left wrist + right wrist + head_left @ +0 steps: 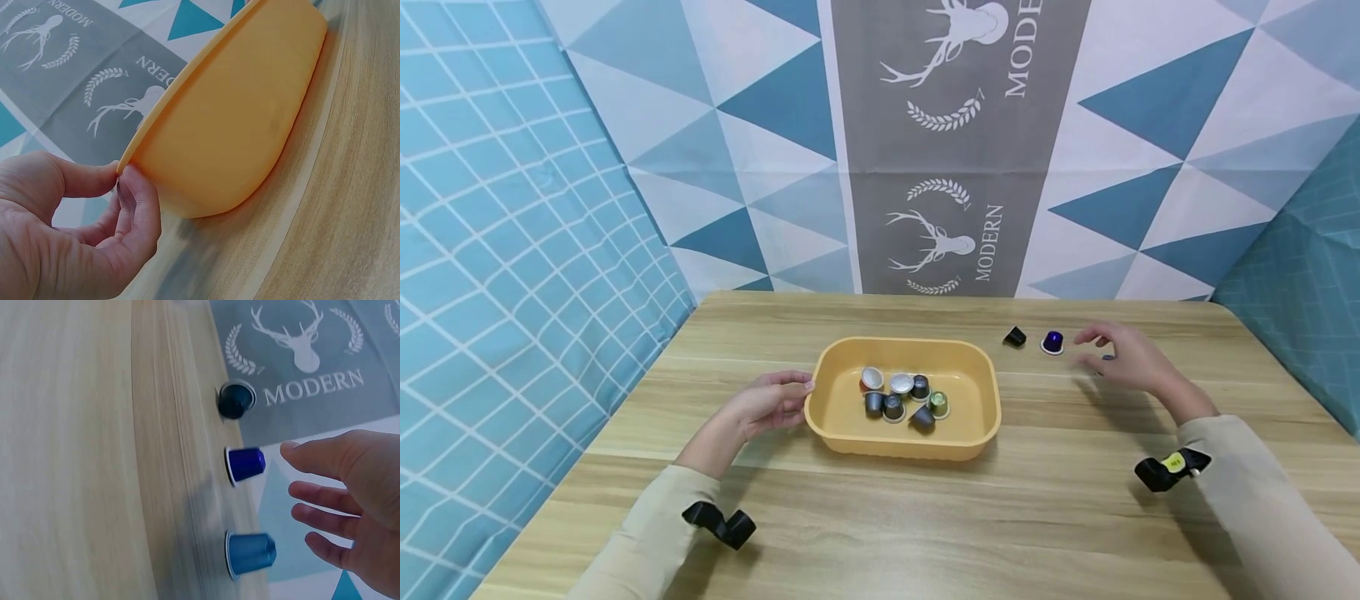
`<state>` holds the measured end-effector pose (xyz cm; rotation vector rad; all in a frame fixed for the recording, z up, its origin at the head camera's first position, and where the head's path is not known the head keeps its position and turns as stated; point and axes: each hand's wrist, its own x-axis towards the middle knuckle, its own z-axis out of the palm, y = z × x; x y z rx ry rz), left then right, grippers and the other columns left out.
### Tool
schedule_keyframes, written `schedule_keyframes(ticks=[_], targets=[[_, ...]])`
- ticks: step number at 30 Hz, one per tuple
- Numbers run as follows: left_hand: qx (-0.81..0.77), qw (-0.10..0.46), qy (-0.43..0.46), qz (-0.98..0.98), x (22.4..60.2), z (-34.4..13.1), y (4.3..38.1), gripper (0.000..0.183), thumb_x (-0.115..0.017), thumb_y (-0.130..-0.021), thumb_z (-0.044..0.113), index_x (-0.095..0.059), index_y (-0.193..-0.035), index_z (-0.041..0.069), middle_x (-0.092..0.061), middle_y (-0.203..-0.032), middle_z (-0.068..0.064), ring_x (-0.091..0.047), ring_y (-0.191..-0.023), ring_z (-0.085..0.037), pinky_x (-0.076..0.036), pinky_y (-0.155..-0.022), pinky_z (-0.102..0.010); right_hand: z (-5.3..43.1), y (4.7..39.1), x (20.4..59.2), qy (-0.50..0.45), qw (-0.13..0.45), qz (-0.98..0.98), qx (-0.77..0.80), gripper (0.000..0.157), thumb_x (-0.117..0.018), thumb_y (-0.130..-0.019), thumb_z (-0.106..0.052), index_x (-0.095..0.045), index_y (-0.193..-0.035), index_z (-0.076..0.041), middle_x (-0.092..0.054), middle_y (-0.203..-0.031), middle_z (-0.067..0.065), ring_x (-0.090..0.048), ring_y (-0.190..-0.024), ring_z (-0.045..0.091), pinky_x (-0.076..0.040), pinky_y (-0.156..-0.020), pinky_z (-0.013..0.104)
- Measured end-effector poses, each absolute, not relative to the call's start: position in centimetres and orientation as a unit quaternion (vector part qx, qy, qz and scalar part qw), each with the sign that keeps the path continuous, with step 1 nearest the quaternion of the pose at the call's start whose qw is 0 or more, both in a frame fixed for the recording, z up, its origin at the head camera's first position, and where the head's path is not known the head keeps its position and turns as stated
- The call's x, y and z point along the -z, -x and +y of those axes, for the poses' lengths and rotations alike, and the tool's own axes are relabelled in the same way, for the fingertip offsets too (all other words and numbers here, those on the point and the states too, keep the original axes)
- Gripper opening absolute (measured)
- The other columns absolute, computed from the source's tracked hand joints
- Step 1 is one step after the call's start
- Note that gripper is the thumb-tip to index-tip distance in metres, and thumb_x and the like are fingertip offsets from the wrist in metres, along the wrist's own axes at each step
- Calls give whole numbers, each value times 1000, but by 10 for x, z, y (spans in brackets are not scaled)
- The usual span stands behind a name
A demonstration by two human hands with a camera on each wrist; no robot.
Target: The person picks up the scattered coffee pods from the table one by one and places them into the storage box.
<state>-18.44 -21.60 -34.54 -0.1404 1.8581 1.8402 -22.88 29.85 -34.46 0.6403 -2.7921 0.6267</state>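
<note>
My left hand (767, 404) pinches the left rim of a yellow plastic bin (902, 448), thumb on top and fingers curled beneath. Inside lie several coffee capsules, among them a green capsule (938, 404), a dark capsule (922, 418) and a silver-lidded one (872, 378). On the right, my right hand (1123, 358) hovers over the table with its fingers apart and nothing between them. Nearest to it are a dark blue capsule (246, 464) and a light blue capsule (251, 552), the latter mostly hidden by the hand in the head view. A black capsule (1015, 337) lies farther left.
The wooden table (865, 525) ends at the back against a patterned cloth (940, 150) with deer prints. A blue checked cloth (497, 250) hangs along the left side, and a teal cloth (1300, 275) stands at the right.
</note>
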Motion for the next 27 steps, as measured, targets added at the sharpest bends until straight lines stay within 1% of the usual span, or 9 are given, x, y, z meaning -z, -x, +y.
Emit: schedule_keyframes(ticks=[8,12,18,22,27], targets=[[-678,258,52,686,345,-217,183,34,-50,-98,12,-40,-128,-1,-66,-83,5,-63,-74,-4,-54,-64,-16,312,229,348,-215,125,-947,-204,25,-72,-82,-6,-65,-104,3,-66,-107,25,-62,-92,41,-51,-77,56],[-677,259,50,687,345,-217,183,34,-52,-98,13,-41,-128,-1,-65,-83,5,-62,-74,-4,-54,-64,-16,317,231,352,-202,112,-951,-208,27,-72,-83,-6,-64,-107,4,-63,-111,27,-61,-94,42,-52,-76,55],[-680,258,41,685,345,-216,184,30,-53,-97,13,-42,-123,1,-65,-82,5,-62,-73,-4,-54,-64,-16,324,232,357,-180,72,-952,-237,32,-70,-85,-6,-61,-114,5,-59,-117,29,-59,-101,45,-51,-82,59],[-684,259,44,681,344,-216,184,30,-53,-97,13,-42,-123,1,-65,-83,5,-63,-74,-4,-55,-65,-16,327,232,360,-173,60,-951,-248,35,-70,-85,-7,-60,-116,5,-60,-117,29,-59,-102,45,-51,-82,58],[-685,262,50,678,345,-217,185,31,-54,-97,13,-43,-123,2,-66,-83,4,-64,-74,-4,-55,-65,-16,331,231,365,-158,48,-953,-253,34,-68,-86,-7,-59,-116,5,-61,-114,27,-59,-101,43,-52,-82,56]])
